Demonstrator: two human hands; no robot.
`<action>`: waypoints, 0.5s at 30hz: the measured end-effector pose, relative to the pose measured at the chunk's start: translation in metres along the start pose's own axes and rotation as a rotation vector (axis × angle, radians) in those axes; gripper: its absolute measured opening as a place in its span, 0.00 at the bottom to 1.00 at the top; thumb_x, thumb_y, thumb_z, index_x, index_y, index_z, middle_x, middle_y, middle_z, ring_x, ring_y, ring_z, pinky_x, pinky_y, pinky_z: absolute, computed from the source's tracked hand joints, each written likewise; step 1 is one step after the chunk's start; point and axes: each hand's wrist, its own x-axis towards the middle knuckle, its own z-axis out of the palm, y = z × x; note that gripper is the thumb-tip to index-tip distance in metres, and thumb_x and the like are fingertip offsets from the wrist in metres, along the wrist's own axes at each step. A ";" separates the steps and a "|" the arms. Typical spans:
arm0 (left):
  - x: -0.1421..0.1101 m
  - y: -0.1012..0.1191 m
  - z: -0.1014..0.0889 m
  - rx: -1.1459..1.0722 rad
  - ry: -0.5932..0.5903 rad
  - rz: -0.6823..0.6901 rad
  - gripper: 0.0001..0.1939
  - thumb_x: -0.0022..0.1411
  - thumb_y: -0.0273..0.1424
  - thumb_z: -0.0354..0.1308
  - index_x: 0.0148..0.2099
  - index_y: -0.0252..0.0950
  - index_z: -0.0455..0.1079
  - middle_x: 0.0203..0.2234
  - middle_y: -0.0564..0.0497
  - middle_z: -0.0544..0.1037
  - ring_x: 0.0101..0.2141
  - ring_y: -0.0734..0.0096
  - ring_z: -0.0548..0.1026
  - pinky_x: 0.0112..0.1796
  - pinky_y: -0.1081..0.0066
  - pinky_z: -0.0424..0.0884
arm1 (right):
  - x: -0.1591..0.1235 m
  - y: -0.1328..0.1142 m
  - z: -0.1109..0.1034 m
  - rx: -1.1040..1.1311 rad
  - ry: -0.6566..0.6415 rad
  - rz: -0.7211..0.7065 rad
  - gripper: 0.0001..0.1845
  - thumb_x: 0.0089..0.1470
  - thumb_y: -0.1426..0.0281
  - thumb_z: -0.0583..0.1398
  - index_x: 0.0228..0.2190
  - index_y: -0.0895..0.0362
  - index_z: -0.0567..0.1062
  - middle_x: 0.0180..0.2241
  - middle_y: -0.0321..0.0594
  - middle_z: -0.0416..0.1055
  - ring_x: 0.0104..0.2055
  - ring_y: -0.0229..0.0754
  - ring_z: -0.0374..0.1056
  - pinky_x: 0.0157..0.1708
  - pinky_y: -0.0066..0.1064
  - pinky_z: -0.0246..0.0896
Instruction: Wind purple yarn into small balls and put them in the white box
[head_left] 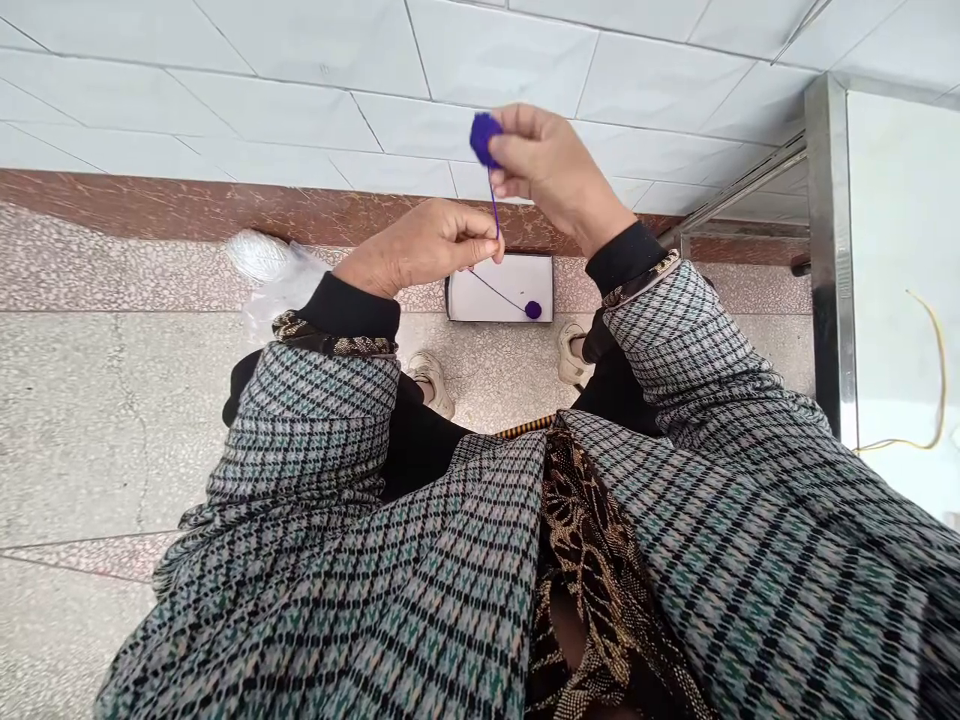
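Note:
A small ball of purple yarn (pixel 482 139) is pinched between the thumb and fingers of my right hand (pixel 544 165), raised in front of the tiled wall. From it a purple strand (pixel 495 205) runs down to my left hand (pixel 431 243), whose thumb and forefinger are closed on it. Past the left hand the strand slants down to a second purple yarn ball (pixel 532 310), which lies in a shallow white box (pixel 491 292) with dark edges on the floor. Parts of the strand are hidden behind the left fingers.
To the left on the floor lie a ball of white yarn (pixel 259 255) and a clear plastic bag (pixel 285 292). A white-topped table (pixel 900 250) with a metal frame stands at right, a yellow cord (pixel 939 380) on it. My shoes (pixel 431 382) flank the box.

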 end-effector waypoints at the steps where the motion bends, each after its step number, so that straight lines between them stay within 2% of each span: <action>1: -0.002 0.002 -0.002 -0.008 0.000 0.018 0.08 0.67 0.29 0.58 0.35 0.38 0.77 0.29 0.52 0.78 0.33 0.69 0.69 0.41 0.65 0.68 | 0.002 0.006 -0.002 -0.143 -0.016 -0.008 0.13 0.65 0.74 0.68 0.37 0.51 0.69 0.30 0.31 0.67 0.34 0.33 0.70 0.34 0.20 0.68; 3: -0.006 0.003 -0.007 -0.054 0.047 0.012 0.07 0.67 0.29 0.59 0.35 0.36 0.77 0.31 0.50 0.80 0.35 0.67 0.72 0.43 0.66 0.69 | 0.001 0.012 -0.006 -0.387 -0.106 -0.016 0.13 0.56 0.73 0.71 0.33 0.50 0.71 0.28 0.33 0.68 0.33 0.38 0.70 0.28 0.24 0.65; 5: -0.010 0.002 -0.013 -0.107 0.141 -0.037 0.08 0.66 0.32 0.62 0.35 0.35 0.76 0.31 0.49 0.82 0.37 0.66 0.73 0.42 0.66 0.70 | -0.004 0.011 -0.011 -0.537 -0.289 0.019 0.09 0.53 0.71 0.70 0.29 0.50 0.74 0.27 0.35 0.69 0.29 0.37 0.67 0.24 0.25 0.58; 7: -0.010 -0.001 -0.018 -0.100 0.253 -0.087 0.09 0.66 0.36 0.66 0.35 0.36 0.76 0.29 0.50 0.80 0.35 0.66 0.72 0.41 0.66 0.68 | -0.012 0.004 -0.013 -0.539 -0.474 0.064 0.05 0.52 0.71 0.68 0.28 0.52 0.77 0.26 0.35 0.70 0.25 0.34 0.62 0.23 0.25 0.53; 9: -0.008 -0.005 -0.019 -0.054 0.369 -0.122 0.09 0.66 0.34 0.66 0.33 0.38 0.74 0.26 0.54 0.76 0.33 0.69 0.68 0.40 0.65 0.66 | -0.019 -0.006 -0.012 -0.396 -0.522 0.082 0.04 0.52 0.72 0.66 0.28 0.52 0.78 0.27 0.35 0.70 0.24 0.32 0.61 0.24 0.24 0.55; 10: -0.006 -0.007 -0.018 -0.039 0.425 -0.134 0.09 0.66 0.32 0.65 0.32 0.38 0.73 0.25 0.56 0.73 0.32 0.71 0.66 0.39 0.65 0.65 | -0.021 -0.012 -0.011 -0.298 -0.477 0.084 0.05 0.53 0.73 0.66 0.29 0.51 0.77 0.29 0.34 0.71 0.24 0.32 0.62 0.26 0.24 0.58; 12: -0.001 -0.009 -0.014 -0.061 0.497 -0.146 0.10 0.67 0.31 0.63 0.31 0.39 0.71 0.23 0.57 0.70 0.30 0.73 0.64 0.38 0.66 0.64 | -0.021 -0.019 -0.008 -0.086 -0.296 0.070 0.08 0.60 0.74 0.64 0.31 0.49 0.75 0.32 0.34 0.72 0.28 0.33 0.68 0.31 0.22 0.66; 13: 0.001 -0.009 -0.011 -0.092 0.493 -0.143 0.11 0.67 0.32 0.62 0.31 0.39 0.71 0.23 0.57 0.69 0.29 0.73 0.64 0.37 0.66 0.64 | -0.019 -0.022 -0.006 0.033 -0.193 0.047 0.10 0.65 0.74 0.63 0.32 0.49 0.73 0.34 0.34 0.72 0.31 0.33 0.71 0.35 0.20 0.68; 15: 0.002 -0.005 -0.006 -0.156 0.366 -0.102 0.12 0.67 0.38 0.64 0.32 0.39 0.73 0.24 0.55 0.72 0.29 0.72 0.66 0.36 0.65 0.65 | -0.012 -0.021 -0.003 0.246 -0.020 -0.016 0.13 0.75 0.74 0.57 0.35 0.50 0.69 0.36 0.33 0.70 0.35 0.31 0.73 0.40 0.18 0.71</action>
